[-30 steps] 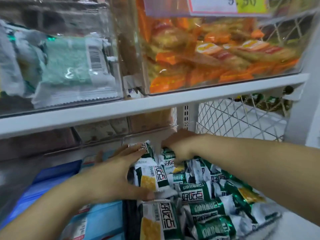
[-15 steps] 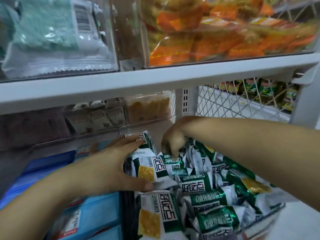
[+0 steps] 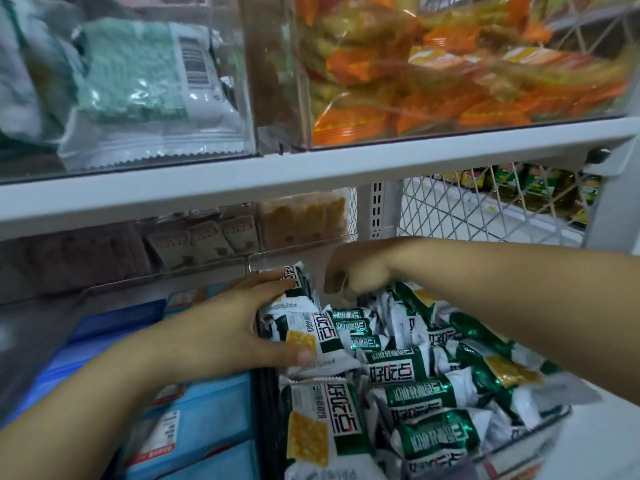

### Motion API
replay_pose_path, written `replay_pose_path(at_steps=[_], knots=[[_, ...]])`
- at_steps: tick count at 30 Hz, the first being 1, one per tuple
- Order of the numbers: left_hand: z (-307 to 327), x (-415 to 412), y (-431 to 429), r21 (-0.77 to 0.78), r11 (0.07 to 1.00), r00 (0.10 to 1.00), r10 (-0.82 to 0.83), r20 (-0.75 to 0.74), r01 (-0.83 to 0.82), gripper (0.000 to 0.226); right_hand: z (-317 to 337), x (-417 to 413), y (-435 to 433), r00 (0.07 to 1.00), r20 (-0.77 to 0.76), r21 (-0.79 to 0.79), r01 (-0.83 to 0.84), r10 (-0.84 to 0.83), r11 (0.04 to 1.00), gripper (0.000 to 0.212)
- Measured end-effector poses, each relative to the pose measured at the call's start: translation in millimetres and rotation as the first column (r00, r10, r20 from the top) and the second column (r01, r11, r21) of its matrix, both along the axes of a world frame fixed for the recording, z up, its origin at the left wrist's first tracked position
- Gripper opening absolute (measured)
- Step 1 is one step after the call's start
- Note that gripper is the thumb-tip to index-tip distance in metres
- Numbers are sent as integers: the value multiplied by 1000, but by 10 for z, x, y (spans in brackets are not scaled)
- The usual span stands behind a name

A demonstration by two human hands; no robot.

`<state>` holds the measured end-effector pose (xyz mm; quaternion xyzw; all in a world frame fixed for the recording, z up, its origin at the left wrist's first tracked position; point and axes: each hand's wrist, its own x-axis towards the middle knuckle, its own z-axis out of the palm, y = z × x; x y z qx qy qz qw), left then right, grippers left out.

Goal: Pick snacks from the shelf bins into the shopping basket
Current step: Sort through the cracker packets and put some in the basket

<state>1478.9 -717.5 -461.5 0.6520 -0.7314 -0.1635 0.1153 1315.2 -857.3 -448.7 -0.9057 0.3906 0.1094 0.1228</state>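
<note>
A clear shelf bin (image 3: 545, 426) on the lower shelf holds a pile of green-and-white cracker packets (image 3: 433, 393). My left hand (image 3: 214, 337) reaches in from the left and grips a small bundle of these packets (image 3: 301, 327), fingers on top and thumb on the near side. My right hand (image 3: 360, 268) hovers over the back of the bin with its fingers curled downward just above the packets. Whether they pinch a packet is hidden. The shopping basket is out of view.
Blue snack packs (image 3: 204, 420) fill the bin to the left. The white shelf board (image 3: 311, 168) hangs close above my hands, carrying clear bins of orange packets (image 3: 450, 64) and pale green packets (image 3: 131, 71). White wire mesh (image 3: 450, 209) closes the back right.
My right hand has lifted out of the packet pile toward the back of the bin, fingers still curled. My left hand keeps its grip on the bundle. The view has tilted downward.
</note>
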Motion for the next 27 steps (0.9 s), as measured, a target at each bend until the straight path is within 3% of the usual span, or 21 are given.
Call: replay_pose_path(at_steps=[5, 10, 13, 16, 20, 22, 25, 27], knots=[[-15, 51, -45, -168, 971, 985, 163, -57, -170, 69, 80, -38, 153, 902, 416, 125, 73, -119, 990, 21], [-62, 90, -96, -214, 926, 949, 314, -18, -311, 55, 17, 100, 281, 880, 382, 342, 150, -283, 928, 36], [-59, 72, -79, -241, 923, 954, 297, -51, -300, 49, -14, 175, 353, 847, 419, 374, 166, -326, 912, 30], [-63, 45, -63, -288, 921, 963, 230, -138, -261, 39, -31, 218, 375, 759, 542, 347, 189, -360, 919, 50], [9, 33, -25, -341, 903, 927, 135, -349, -260, 34, 144, 197, 415, 596, 714, 371, 125, -368, 920, 31], [78, -2, 64, -372, 899, 931, 96, -351, -233, 32, 200, 110, 433, 559, 705, 456, 114, -437, 882, 30], [151, -84, 253, -341, 933, 965, 22, -262, -114, 22, 175, -76, 615, 649, 579, 574, 106, -494, 812, 18], [125, -133, 354, -249, 968, 982, -10, -188, -38, 36, 71, -170, 743, 692, 510, 593, 147, -511, 791, 23]])
